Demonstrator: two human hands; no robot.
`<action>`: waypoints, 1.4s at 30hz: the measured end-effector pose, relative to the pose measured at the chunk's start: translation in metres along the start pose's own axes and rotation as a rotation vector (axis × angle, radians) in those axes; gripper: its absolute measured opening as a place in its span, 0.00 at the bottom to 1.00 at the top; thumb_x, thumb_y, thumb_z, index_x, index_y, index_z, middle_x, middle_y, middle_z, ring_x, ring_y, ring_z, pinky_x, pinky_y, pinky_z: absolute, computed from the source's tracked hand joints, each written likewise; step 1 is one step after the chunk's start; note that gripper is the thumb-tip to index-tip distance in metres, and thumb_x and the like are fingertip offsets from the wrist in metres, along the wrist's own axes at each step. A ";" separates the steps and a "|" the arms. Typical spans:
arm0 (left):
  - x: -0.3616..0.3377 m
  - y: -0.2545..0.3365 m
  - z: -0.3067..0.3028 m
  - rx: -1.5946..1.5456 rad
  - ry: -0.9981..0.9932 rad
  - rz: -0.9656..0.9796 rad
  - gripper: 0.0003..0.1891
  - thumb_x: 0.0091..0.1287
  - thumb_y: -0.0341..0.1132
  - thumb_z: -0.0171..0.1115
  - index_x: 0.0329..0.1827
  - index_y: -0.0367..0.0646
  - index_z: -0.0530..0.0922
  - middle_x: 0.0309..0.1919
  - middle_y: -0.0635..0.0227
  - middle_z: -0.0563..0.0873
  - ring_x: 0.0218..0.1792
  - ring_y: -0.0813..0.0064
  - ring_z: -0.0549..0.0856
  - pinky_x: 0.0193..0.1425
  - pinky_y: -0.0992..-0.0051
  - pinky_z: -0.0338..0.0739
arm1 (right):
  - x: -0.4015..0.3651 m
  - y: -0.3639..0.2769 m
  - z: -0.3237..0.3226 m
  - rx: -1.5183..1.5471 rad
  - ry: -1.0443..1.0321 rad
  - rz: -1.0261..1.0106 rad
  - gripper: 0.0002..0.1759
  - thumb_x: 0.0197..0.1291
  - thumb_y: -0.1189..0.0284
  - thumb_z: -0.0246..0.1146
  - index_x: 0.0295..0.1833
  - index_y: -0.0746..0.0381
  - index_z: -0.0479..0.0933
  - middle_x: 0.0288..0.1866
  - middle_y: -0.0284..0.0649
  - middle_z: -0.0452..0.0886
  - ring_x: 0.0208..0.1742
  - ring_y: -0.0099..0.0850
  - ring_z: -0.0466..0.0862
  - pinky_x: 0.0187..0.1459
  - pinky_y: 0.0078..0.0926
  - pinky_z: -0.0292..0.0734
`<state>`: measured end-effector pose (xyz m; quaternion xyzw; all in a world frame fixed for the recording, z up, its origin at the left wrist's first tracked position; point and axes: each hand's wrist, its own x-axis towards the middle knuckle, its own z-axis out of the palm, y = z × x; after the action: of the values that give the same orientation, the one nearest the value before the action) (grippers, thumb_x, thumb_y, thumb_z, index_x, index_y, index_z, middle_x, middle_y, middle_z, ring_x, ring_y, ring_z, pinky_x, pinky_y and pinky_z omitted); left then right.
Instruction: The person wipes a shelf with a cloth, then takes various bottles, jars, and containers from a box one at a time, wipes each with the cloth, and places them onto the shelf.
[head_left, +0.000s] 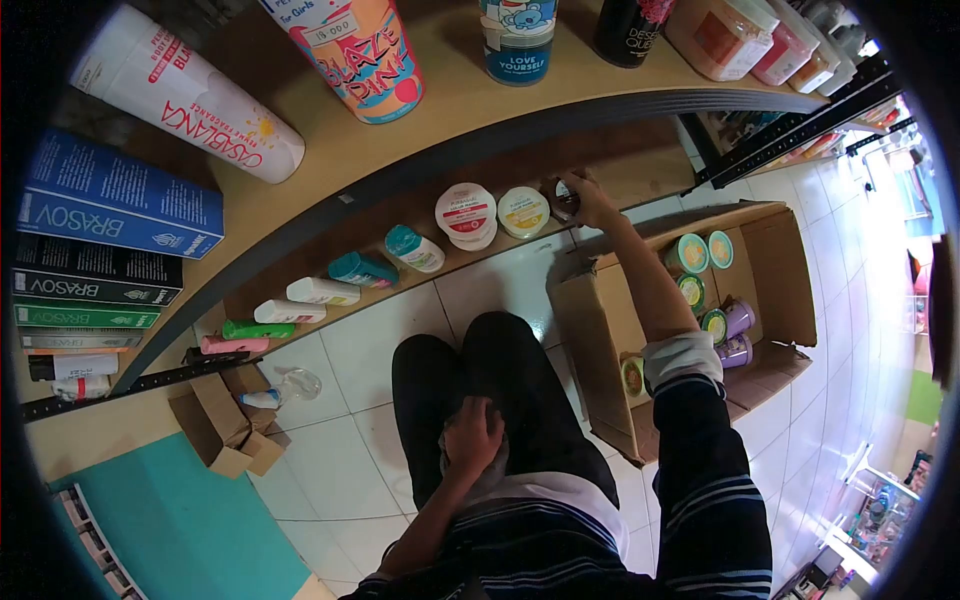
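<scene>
My right hand [592, 203] reaches to the lower shelf, its fingers closed round a dark brown jar [565, 202] at the shelf's front edge. Just left of that jar stand a yellow-and-white tub [522, 212] and a pair of stacked red-and-white tubs [466, 212]. My left hand [473, 436] rests in my lap with its fingers curled. Something greyish shows beneath it, perhaps cloth; what the fingers hold, if anything, is hidden.
An open cardboard box [610, 330] with green-lidded and purple tubs sits right of my knees. Bottles [414, 248] line the lower shelf leftward. The upper shelf [450, 100] overhangs, carrying spray cans and boxes. A small carton [212, 425] and a clear bottle [297, 385] lie at left.
</scene>
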<state>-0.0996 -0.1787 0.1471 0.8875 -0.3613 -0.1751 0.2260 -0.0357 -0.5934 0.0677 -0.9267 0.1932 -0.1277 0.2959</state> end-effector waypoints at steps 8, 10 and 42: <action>-0.002 -0.002 0.004 -0.014 -0.011 -0.017 0.10 0.56 0.37 0.57 0.37 0.43 0.71 0.33 0.62 0.76 0.33 0.61 0.80 0.35 0.67 0.76 | -0.003 0.000 -0.001 -0.118 -0.123 0.091 0.41 0.34 0.69 0.71 0.60 0.45 0.63 0.57 0.51 0.66 0.57 0.50 0.67 0.56 0.41 0.66; -0.001 -0.001 0.000 -0.025 -0.012 -0.046 0.10 0.56 0.37 0.57 0.37 0.43 0.71 0.32 0.61 0.76 0.33 0.61 0.80 0.36 0.66 0.76 | 0.002 -0.003 0.004 -0.207 -0.235 0.150 0.46 0.33 0.68 0.72 0.62 0.44 0.59 0.61 0.52 0.62 0.61 0.52 0.63 0.59 0.44 0.63; -0.045 -0.239 0.073 -0.460 -0.248 -1.822 0.69 0.36 0.70 0.64 0.67 0.52 0.22 0.65 0.36 0.29 0.66 0.35 0.33 0.63 0.37 0.40 | -0.293 -0.140 -0.018 -0.727 0.036 0.833 0.33 0.46 0.61 0.63 0.59 0.57 0.62 0.38 0.51 0.79 0.37 0.49 0.80 0.36 0.45 0.74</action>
<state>-0.0298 -0.0141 -0.0333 0.7367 0.4924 -0.4443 0.1317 -0.2637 -0.3704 0.1298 -0.8120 0.5802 0.0595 -0.0209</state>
